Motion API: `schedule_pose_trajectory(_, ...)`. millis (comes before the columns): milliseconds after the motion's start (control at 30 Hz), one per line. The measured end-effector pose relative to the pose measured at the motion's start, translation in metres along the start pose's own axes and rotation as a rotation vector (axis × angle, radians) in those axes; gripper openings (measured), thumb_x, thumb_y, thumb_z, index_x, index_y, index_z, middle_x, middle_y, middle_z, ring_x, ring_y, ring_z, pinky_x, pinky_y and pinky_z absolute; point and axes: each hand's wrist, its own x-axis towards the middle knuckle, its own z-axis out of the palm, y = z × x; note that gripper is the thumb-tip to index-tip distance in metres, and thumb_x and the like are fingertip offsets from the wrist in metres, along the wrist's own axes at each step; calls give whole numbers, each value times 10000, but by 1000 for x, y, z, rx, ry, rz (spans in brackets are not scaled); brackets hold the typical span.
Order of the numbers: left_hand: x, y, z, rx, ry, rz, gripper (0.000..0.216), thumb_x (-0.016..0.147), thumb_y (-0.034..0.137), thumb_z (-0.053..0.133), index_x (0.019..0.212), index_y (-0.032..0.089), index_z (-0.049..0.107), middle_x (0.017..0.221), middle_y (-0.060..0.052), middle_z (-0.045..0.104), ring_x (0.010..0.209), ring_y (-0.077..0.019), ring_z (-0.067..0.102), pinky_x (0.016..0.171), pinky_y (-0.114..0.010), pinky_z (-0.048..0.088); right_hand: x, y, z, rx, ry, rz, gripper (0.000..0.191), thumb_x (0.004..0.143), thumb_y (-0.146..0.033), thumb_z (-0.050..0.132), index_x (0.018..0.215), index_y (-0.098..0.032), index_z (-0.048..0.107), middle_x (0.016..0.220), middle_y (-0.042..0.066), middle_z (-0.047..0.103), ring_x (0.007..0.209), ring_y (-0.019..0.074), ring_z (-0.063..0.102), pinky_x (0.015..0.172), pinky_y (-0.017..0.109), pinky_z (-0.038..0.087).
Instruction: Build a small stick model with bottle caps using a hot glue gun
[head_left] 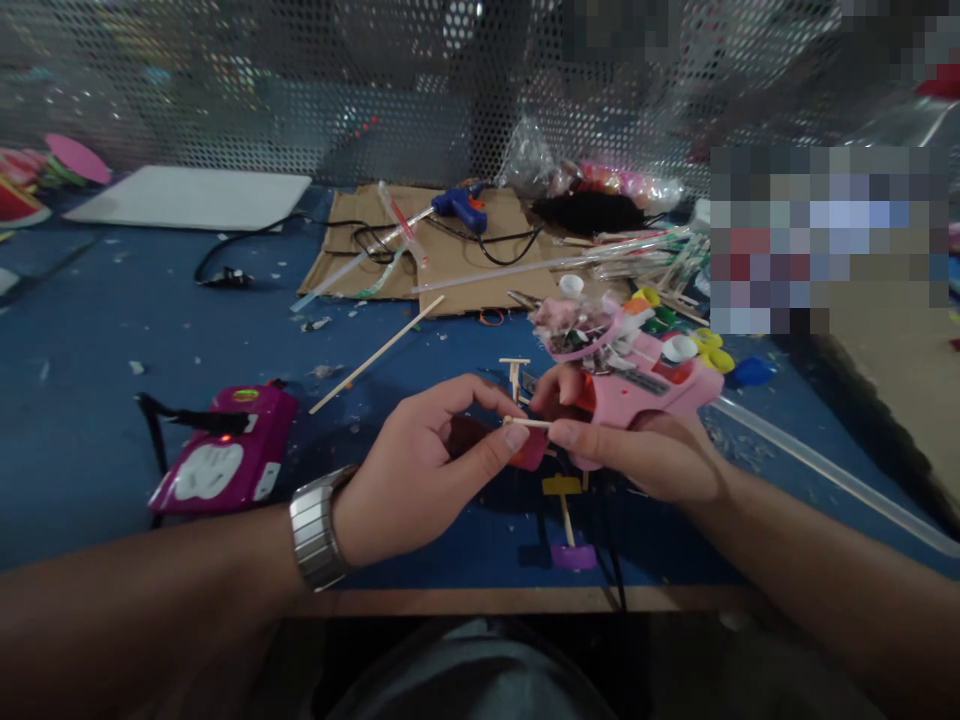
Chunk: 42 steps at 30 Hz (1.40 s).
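Observation:
My left hand [420, 470], with a metal watch [315, 528] on the wrist, pinches one end of a short wooden stick [526, 423]. My right hand [645, 455] pinches the stick's other end and also grips a pink glue gun [637, 385]. Both hands meet low over the blue table [90, 420] near its front edge. A small T-shaped stick piece [514, 372] stands just behind the fingers. Below the hands lies a stick craft with yellow and purple pieces [568, 520].
A magenta device [225, 462] with a black strap lies at the left. A long skewer [377, 354], a cardboard sheet [442, 255] with a blue glue gun [461, 205] and cables, clear glue sticks [622, 250], coloured caps [690, 345] and a white board [191, 197] lie further back.

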Motion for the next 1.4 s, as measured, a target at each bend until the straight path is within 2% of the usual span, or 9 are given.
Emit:
schedule_pose_trajectory(167,-1,-2,0,20,9,-30,260,993,429,809,989,182,731,880,-63,823,661,-139,725,578,-215,557,2,1,4,-46,-20,27,344,937,-417,881,825,-231,614,849,-16,643,701,131,550,589,248,480)
schedule_pose_trajectory(300,-1,-2,0,-19,-12,-37,232,1011,396,795,1013,179,715,897,-62,831,683,-128,741,598,-198,579,0,2,2,-52,5,42,323,940,-453,872,849,-232,655,847,-17,636,656,119,517,536,235,435)
schedule_pose_trajectory(600,1,-2,0,-109,-52,-83,236,996,374,825,1079,176,725,948,-82,857,673,-126,762,617,-199,615,-1,-2,1,-14,121,122,381,854,-572,923,903,-254,718,736,-22,607,603,145,526,499,268,465)
schedule_pose_trajectory(800,3,0,1,-126,-24,-153,413,893,496,922,1023,158,723,808,-36,786,598,-95,647,563,-180,575,2,-2,3,22,132,109,314,891,-493,905,912,-233,730,698,-35,617,540,118,539,478,246,449)
schedule_pose_trajectory(933,4,1,-1,-114,-27,-183,471,874,551,928,1017,142,744,802,-12,743,587,-75,611,555,-167,547,4,-1,1,-4,182,148,320,868,-463,924,886,-220,717,688,-42,609,526,114,544,460,238,425)
schedule_pose_trajectory(1033,5,0,-2,-187,-50,-199,490,886,568,915,1045,139,738,830,-14,747,598,-78,620,559,-177,549,4,1,-2,-23,175,125,295,904,-465,894,898,-223,725,689,-34,622,521,119,555,460,246,421)
schedule_pose_trajectory(1100,5,-1,-1,-258,-68,-211,476,874,524,939,1047,139,720,864,-23,765,633,-85,635,590,-189,570,4,2,-3,-33,170,117,288,921,-478,876,904,-226,738,705,-25,636,534,125,562,468,253,430)
schedule_pose_trajectory(1267,5,-6,2,-387,-138,-230,372,858,279,967,1077,146,697,885,-26,795,785,-111,727,708,-187,592,4,2,-3,-20,137,120,305,920,-502,864,894,-236,716,714,-25,617,546,129,539,476,263,415)
schedule_pose_trajectory(1400,4,-7,2,-349,-109,-203,394,837,232,976,1101,147,697,927,-19,799,808,-102,745,733,-178,605,3,0,-3,-80,74,104,301,946,-490,834,873,-231,701,756,-13,630,589,127,532,492,255,410)
